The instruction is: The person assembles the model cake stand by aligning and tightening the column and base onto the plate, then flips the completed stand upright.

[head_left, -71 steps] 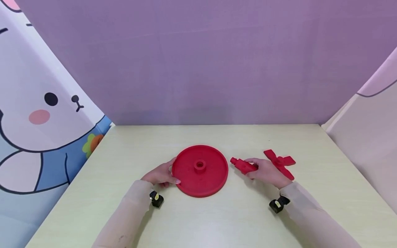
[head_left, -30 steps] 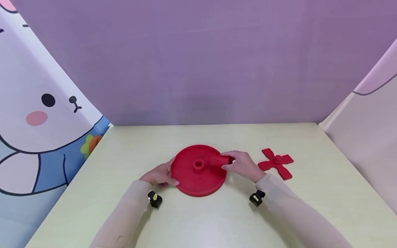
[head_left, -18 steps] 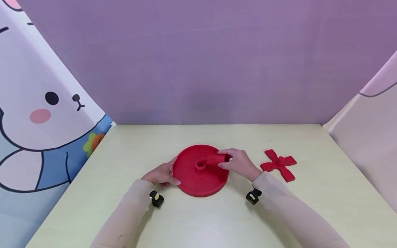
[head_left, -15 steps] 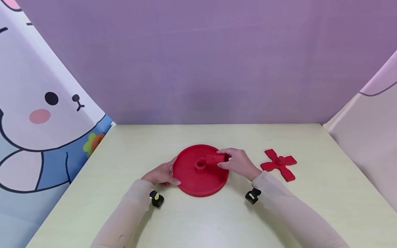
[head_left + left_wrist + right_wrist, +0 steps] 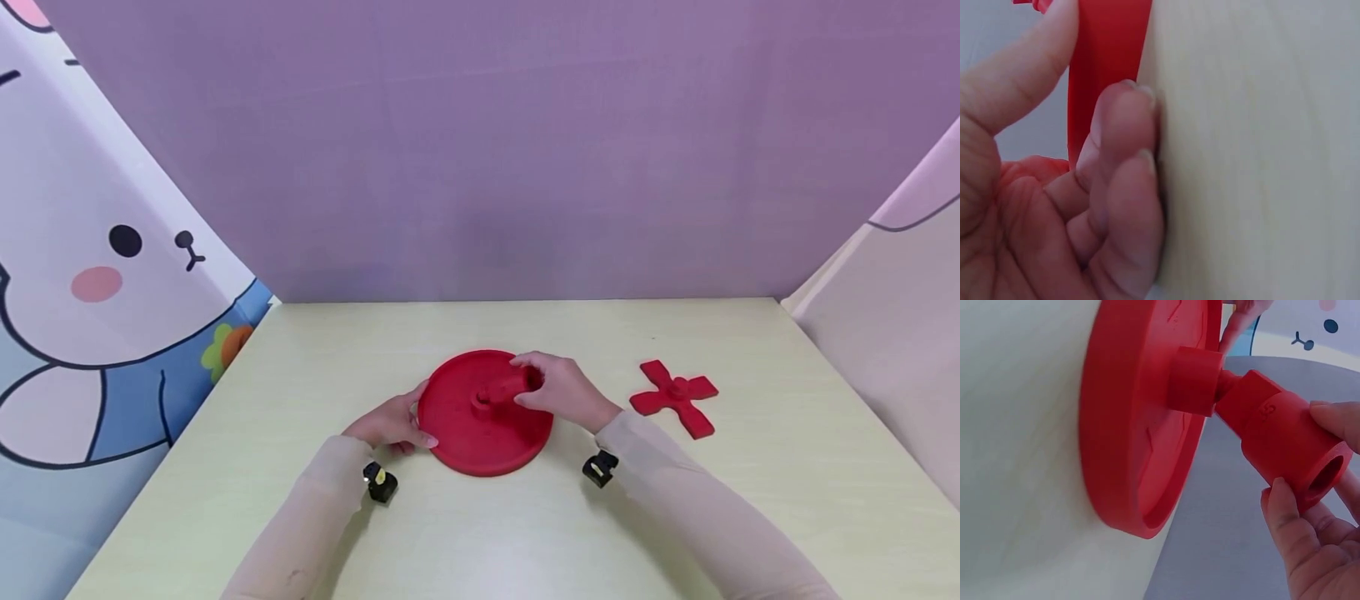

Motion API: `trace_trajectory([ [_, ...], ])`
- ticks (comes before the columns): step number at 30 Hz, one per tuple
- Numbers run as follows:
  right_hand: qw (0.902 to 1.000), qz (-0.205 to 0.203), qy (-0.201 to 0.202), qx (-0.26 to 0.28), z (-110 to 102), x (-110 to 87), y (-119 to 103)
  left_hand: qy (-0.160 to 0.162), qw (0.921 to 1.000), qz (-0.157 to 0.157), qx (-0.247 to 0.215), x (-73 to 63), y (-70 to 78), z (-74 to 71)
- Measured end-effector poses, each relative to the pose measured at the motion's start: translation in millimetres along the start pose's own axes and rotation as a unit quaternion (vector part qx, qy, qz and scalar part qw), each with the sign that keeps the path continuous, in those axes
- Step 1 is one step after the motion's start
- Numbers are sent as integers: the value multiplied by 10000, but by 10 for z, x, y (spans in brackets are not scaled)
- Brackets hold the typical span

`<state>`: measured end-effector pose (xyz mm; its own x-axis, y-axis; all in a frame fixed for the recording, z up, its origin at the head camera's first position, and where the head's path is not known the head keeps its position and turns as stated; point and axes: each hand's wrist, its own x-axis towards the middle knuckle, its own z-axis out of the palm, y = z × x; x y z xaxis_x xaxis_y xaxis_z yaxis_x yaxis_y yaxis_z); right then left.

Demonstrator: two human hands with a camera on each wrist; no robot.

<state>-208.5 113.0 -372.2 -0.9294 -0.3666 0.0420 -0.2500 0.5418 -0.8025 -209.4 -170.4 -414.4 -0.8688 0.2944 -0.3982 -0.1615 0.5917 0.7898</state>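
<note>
A red round disc (image 5: 476,450) with a raised rim lies flat on the table. My left hand (image 5: 390,421) grips its left edge, thumb over the rim; in the left wrist view the curled fingers (image 5: 1125,131) rest against the disc's side and the tabletop. My right hand (image 5: 570,390) pinches the wide, hollow end of a red stepped cylinder (image 5: 1285,440). The cylinder is tilted, and its narrow tip meets the mouth of the disc's central hub (image 5: 1194,381). How far the tip enters the hole, I cannot tell.
A red four-bladed cross piece (image 5: 678,390) with a small central knob lies right of the disc. Behind the pale table (image 5: 525,542) rises a purple backdrop (image 5: 480,167). A cartoon-printed cloth (image 5: 127,350) hangs along the left side.
My right hand has carried the cylinder left from beside the cross piece, over the disc to its hub, and tilted its wide end upward lately. The left hand keeps its grip on the disc.
</note>
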Motion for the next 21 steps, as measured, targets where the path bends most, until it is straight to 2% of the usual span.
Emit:
trace_trajectory([
  [3,9998,-161,4,-150,16,37,-18,-1,10000,-21,-42,-3,4,2],
  [9,9993,-200,78,-318,52,79,-81,26,10000,-57,12,-9,15,3],
  [21,9958,-541,103,-732,132,158,-229,0,10000,-76,32,17,-7,10],
])
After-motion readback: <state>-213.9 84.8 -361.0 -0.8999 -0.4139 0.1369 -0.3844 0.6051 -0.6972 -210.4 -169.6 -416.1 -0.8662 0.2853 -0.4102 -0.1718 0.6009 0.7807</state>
